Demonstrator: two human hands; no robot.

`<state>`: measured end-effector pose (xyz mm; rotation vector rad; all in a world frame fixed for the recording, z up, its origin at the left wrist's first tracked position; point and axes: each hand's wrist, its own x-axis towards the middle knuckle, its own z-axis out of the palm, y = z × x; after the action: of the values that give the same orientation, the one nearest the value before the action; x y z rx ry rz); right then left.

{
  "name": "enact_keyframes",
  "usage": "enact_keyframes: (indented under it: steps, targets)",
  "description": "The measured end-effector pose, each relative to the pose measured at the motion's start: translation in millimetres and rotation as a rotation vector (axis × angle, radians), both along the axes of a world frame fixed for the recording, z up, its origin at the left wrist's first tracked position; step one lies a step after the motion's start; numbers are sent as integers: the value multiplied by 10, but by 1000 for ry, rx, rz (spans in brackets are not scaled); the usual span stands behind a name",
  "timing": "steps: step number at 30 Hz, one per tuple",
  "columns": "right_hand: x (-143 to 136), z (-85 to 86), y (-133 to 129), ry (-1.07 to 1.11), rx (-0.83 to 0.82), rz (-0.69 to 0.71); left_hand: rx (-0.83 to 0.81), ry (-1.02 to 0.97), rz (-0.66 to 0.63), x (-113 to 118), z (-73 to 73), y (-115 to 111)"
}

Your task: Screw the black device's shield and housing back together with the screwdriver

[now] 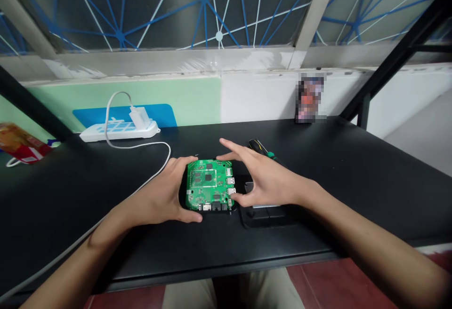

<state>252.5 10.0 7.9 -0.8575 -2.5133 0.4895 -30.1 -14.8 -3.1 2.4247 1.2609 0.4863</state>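
A green circuit board (203,191) with chips and metal ports lies in a shallow black casing on the table. My left hand (164,194) is curved around its left side, fingers at the far edge and thumb by the near edge. On the other side, my right hand (263,175) has its thumb on the ports and a fingertip at the far right corner, while the index finger stretches out above. A black plastic case part (268,217) lies under and beside my right hand, partly hidden. Behind that hand is a screwdriver with a black and yellow handle (257,147).
A white power strip (120,130) with a plugged-in charger (140,117) stands at the back left. Its white cable (150,179) runs past my left arm. A red packet (23,144) lies far left. A blurred-out upright object (309,99) leans on the wall.
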Motion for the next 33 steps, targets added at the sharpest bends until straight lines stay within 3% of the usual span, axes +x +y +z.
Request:
enact_keyframes:
  steps: [16,33]
  targets:
    - [24,-9,33,-59,-105,33,-52,8,-11,44,68,-18]
    - [-24,-9,21,-120,-71,34,6,34,-71,5,-14,8]
